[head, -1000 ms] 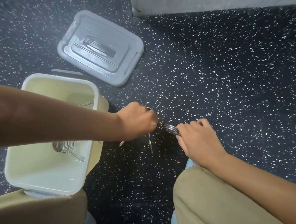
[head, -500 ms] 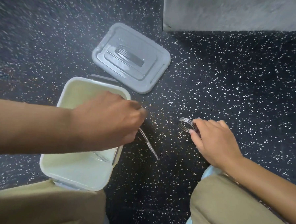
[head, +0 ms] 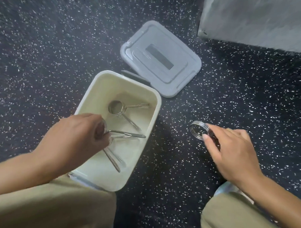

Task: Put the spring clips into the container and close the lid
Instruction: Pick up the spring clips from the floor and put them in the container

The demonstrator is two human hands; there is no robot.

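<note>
**Second clip going in, third waiting on the floor**

My left hand (head: 78,136) pinches a spring clip (head: 126,135) low inside the container (head: 156,100), at 9 o'clock. Right hand (head: 231,153) closes its grip on another clip (head: 198,132) on the floor (head: 242,101). One clip (head: 117,109) already lies inside. The lid (head: 159,58) sits off at 12.

Dropping carelessly could tangle the prongs. Half a second ago the left hand was over the rim.

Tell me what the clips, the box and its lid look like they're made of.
Spring clips: bare metal wire, shiny, with bright glints on the coils. Box: cream plastic by the look, smooth, with rounded moulded corners. Lid: grey plastic, matte, probably moulded too.
</note>
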